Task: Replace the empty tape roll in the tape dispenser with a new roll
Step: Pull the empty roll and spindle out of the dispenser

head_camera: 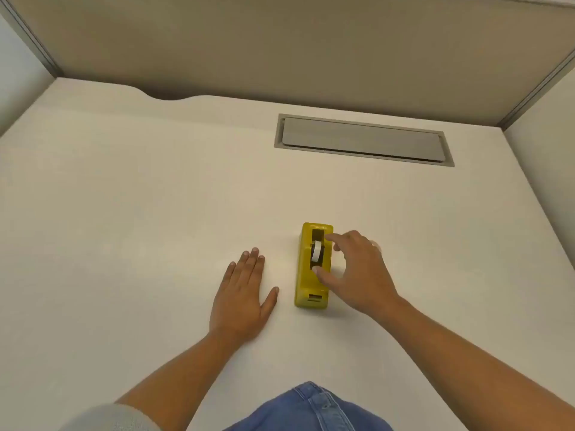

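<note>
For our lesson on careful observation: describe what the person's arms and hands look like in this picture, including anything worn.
Both forearms are bare to the elbow, with no watch, rings, gloves or bracelets visible on the left hand or right hand. A light grey sleeve shows, pushed up, at the left elbow. The right arm's sleeve is out of view. Fingernails look short and unpainted.

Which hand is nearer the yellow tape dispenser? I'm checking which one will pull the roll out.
The right hand: it is over the tape dispenser, thumb and forefinger spread around the roll. The left hand lies flat on the desk just left of it, apart.
</note>
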Demonstrator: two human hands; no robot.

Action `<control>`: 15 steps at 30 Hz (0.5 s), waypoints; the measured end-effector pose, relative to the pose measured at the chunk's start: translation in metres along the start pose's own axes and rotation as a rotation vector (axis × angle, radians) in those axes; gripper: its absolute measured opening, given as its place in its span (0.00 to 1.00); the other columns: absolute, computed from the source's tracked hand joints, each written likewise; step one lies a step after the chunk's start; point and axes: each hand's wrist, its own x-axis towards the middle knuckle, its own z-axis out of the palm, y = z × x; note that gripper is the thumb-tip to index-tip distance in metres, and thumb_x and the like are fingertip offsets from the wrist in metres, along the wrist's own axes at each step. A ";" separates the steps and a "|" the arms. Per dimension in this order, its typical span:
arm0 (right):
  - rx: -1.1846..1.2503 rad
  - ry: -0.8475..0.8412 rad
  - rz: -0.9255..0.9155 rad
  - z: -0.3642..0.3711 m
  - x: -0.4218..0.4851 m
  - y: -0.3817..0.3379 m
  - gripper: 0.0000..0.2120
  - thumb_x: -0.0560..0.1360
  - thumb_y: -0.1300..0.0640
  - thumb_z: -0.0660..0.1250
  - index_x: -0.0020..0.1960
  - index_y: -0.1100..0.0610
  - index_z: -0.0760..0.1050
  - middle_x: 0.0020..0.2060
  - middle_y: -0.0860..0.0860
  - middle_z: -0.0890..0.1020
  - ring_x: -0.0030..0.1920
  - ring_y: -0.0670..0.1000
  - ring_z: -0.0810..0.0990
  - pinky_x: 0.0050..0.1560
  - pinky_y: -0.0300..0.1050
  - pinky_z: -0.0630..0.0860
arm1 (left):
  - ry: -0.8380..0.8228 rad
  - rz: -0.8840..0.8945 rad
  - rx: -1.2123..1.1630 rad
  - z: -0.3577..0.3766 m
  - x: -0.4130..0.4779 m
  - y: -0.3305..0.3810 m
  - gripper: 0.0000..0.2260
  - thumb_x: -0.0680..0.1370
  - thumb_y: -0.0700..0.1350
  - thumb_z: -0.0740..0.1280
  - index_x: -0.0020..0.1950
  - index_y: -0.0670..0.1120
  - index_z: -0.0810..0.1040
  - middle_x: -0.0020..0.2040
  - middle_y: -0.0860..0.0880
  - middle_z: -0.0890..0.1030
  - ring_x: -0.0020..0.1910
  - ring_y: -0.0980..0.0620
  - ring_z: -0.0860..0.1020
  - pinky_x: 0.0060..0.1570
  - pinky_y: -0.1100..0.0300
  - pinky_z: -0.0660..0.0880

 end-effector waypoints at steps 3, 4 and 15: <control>-0.055 -0.049 0.004 -0.002 0.011 -0.007 0.30 0.68 0.39 0.71 0.66 0.49 0.71 0.50 0.45 0.73 0.54 0.49 0.74 0.52 0.43 0.64 | 0.021 0.012 0.042 -0.002 0.001 0.000 0.31 0.80 0.61 0.48 0.78 0.46 0.53 0.79 0.49 0.53 0.77 0.54 0.47 0.75 0.53 0.47; -0.059 -0.069 0.016 -0.003 0.014 -0.010 0.30 0.67 0.40 0.71 0.66 0.49 0.72 0.50 0.46 0.73 0.54 0.49 0.75 0.53 0.45 0.67 | 0.014 0.015 0.051 -0.001 0.002 0.000 0.31 0.80 0.62 0.48 0.78 0.46 0.52 0.79 0.49 0.53 0.77 0.54 0.47 0.75 0.53 0.46; -0.208 -0.130 0.036 0.000 0.029 -0.013 0.27 0.67 0.43 0.73 0.64 0.48 0.73 0.52 0.48 0.75 0.54 0.52 0.76 0.46 0.44 0.67 | 0.019 0.014 0.061 -0.001 0.001 0.000 0.31 0.79 0.62 0.47 0.78 0.46 0.52 0.79 0.49 0.54 0.77 0.53 0.47 0.75 0.54 0.45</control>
